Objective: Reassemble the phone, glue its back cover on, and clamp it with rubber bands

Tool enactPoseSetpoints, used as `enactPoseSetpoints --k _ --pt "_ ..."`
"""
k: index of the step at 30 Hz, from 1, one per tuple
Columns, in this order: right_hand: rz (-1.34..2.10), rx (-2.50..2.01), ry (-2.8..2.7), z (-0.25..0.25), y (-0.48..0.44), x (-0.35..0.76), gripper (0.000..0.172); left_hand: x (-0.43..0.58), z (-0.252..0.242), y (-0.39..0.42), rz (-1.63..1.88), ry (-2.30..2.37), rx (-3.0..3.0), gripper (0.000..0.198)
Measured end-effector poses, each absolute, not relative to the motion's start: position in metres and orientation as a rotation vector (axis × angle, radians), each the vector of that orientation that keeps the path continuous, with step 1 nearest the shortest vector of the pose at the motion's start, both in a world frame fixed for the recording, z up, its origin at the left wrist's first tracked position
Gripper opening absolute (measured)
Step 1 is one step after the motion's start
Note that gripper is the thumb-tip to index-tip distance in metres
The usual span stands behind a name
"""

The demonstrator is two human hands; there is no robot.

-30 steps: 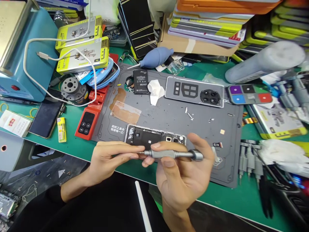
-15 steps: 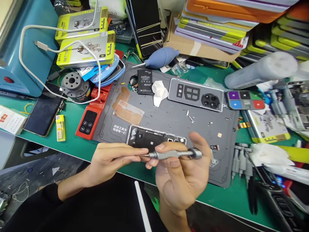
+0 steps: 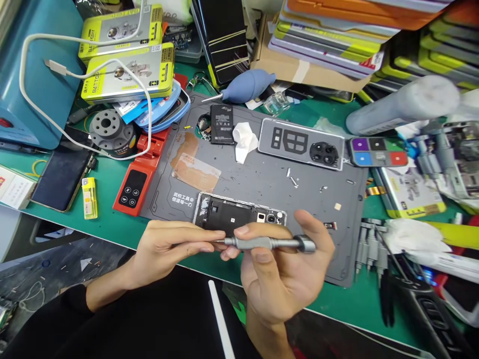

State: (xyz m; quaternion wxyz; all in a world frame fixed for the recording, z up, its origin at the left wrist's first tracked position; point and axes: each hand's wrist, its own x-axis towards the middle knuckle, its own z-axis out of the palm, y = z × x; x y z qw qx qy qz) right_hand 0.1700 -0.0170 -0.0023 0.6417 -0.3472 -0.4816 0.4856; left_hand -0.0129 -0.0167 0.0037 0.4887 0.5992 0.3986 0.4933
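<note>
A grey metal screwdriver (image 3: 258, 243) lies level across my right hand (image 3: 286, 279), with the thumb and fingers closed round its handle. Its knobbed end points right. My left hand (image 3: 172, 249) pinches the thin tip end between thumb and fingers, so the very tip is hidden. Just beyond both hands, an opened phone (image 3: 232, 212) rests on the grey work mat (image 3: 239, 179), its inside facing up and its near edge covered by my hands. Farther back on the mat are a phone back cover (image 3: 301, 143), a black battery (image 3: 222, 123) and a crumpled white tissue (image 3: 245, 142).
Small screws and metal bits (image 3: 292, 179) are scattered on the mat. Left are a red device (image 3: 130, 187), a yellow lighter (image 3: 89, 198) and battery boxes (image 3: 127, 75) with a white cable. A blue air blower (image 3: 249, 86) lies behind; several screwdrivers (image 3: 370, 247) lie right.
The view has shifted slightly, so the bench items sit a little farther left. My right hand has turned the screwdriver slightly, its knobbed end now a little lower. Both hands keep their grip.
</note>
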Motion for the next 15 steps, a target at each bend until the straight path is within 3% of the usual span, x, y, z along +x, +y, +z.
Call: enactPoseSetpoints --k 6,10,15 --pt "1.133 -0.843 -1.095 0.001 -0.008 0.182 0.05 -0.022 0.001 -0.019 1.073 0.952 1.519 0.065" --pt "0.627 -0.955 -1.274 0.008 0.012 0.192 0.06 -0.031 0.002 -0.014 1.092 1.36 2.056 0.037" --pt "0.018 -1.016 -1.623 0.011 0.039 0.178 0.073 -0.033 -0.001 -0.004 0.765 1.386 2.469 0.037"
